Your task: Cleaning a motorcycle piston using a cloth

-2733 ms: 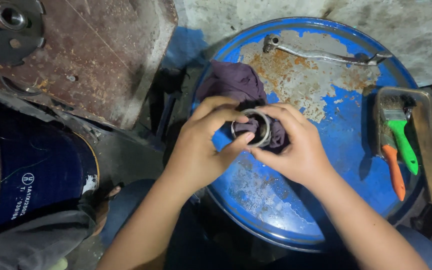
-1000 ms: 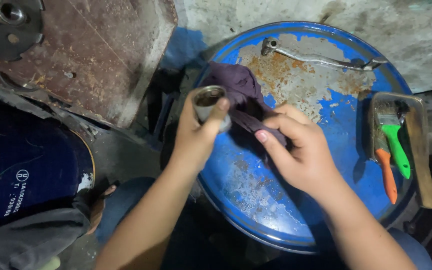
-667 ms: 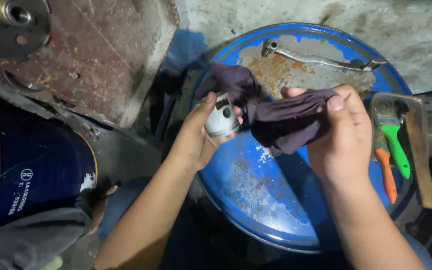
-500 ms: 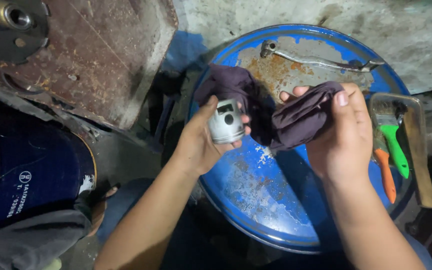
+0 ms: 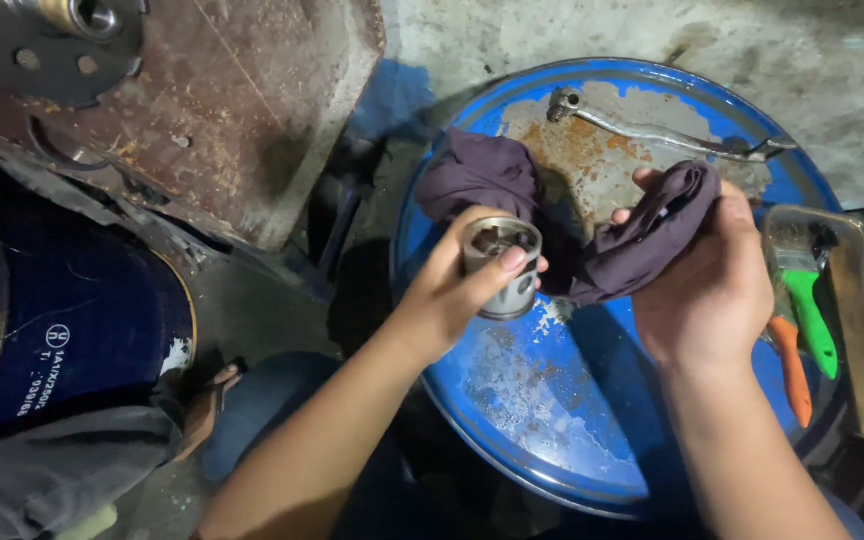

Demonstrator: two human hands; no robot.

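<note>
My left hand (image 5: 452,295) grips a small hollow metal cylinder (image 5: 501,263), a piston-like part, with its open end tilted up toward me. My right hand (image 5: 704,275) is closed on a bunched end of a dark purple rag (image 5: 642,235). The rest of the rag (image 5: 477,172) trails left across the top of a blue drum lid (image 5: 552,400) with rusty patches. Both hands hover above the lid, a short gap between them.
A bent metal lever (image 5: 652,130) lies at the lid's far edge. A wooden tray (image 5: 857,330) on the right holds green-handled (image 5: 814,320) and orange-handled (image 5: 792,370) tools. A rusty steel plate (image 5: 242,110) is at upper left, a dark blue drum (image 5: 72,330) at left.
Earlier both hands held the metal part wrapped in the rag. Since then my left hand lifted the part free and turned it, and my right hand pulled the rag away to the right.
</note>
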